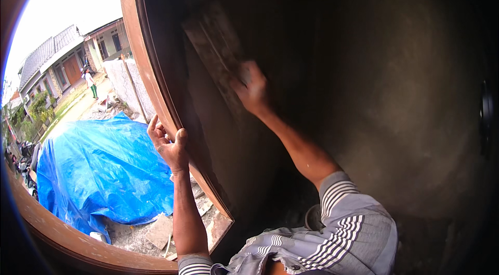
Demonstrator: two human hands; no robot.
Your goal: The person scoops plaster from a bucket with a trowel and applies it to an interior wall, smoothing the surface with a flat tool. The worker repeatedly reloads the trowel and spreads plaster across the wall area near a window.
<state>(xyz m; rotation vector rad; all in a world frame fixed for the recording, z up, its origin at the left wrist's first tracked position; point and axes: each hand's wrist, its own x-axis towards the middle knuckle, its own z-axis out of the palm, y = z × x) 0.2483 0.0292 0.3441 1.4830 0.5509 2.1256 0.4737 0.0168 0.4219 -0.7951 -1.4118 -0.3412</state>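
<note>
My right hand (252, 90), slightly blurred, is closed on the handle of a long, flat plastering trowel (212, 36). The tool lies tilted against the dark grey wall (208, 114), close to the wooden window frame (152, 62). My left hand (171, 148) grips the inner edge of that frame, thumb on the room side and fingers bent round toward the outside. Near the frame the wall has an uneven patch border and looks damp, though the dim light hides its detail.
Outside the opening, a blue tarpaulin (109, 166) covers a heap, with broken slabs (158, 231) beside it. Farther off, a person (92, 84) stands on a path before houses (62, 70). A dark round object (313, 218) sits low behind my right arm.
</note>
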